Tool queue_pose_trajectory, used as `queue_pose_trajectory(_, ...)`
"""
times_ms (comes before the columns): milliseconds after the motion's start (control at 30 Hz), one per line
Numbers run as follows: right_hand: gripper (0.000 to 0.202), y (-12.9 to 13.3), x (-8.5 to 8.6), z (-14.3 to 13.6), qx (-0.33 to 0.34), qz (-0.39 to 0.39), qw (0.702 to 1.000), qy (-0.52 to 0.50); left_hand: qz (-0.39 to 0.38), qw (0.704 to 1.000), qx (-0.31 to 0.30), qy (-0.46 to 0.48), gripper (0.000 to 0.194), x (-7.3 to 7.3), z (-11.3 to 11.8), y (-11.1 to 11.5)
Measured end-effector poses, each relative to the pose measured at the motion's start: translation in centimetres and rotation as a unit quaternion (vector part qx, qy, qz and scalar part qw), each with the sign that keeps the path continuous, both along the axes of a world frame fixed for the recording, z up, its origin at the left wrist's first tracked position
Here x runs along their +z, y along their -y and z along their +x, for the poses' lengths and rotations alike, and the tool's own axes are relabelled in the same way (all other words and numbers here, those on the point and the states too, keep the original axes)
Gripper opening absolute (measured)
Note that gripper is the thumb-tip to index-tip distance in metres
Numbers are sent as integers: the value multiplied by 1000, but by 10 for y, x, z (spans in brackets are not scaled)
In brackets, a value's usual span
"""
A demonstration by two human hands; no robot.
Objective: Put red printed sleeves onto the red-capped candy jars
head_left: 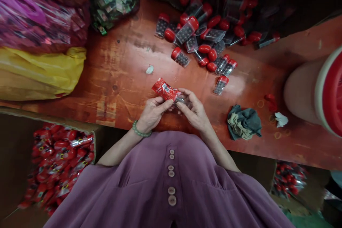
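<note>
Just above the table's near edge, my left hand point(154, 113) pinches a red printed packet point(166, 90) with a barcode label between thumb and fingers. My right hand point(194, 111) closes round a small clear container point(182, 102) with dark contents, which meets the packet's lower right end. Fingers hide part of it, so I cannot tell whether it sits inside the packet. Beyond my hands lies a heap of clear plastic tubes point(187, 31) with red caps and dark balls inside. One such tube point(220, 85) rests apart, nearer my right hand.
Filled bags, including a yellow bag point(40, 73), crowd the left side of the reddish wooden table point(125, 78). At right stand a crumpled dark cloth point(244, 122) and a white tub point(301, 89) with a red lid. Below left, a cardboard box point(95, 144) holds red packaged items.
</note>
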State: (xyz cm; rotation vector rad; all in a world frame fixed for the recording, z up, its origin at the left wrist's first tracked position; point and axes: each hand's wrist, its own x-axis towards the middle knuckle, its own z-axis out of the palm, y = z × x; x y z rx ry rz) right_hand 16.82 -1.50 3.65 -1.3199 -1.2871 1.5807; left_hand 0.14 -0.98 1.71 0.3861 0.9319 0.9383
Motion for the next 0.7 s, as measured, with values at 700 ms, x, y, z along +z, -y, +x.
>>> queue_pose_trajectory(700, 40, 3, -19, -9, -6, 120, 989, 90, 56, 994, 83, -52, 36, -4, 6, -15)
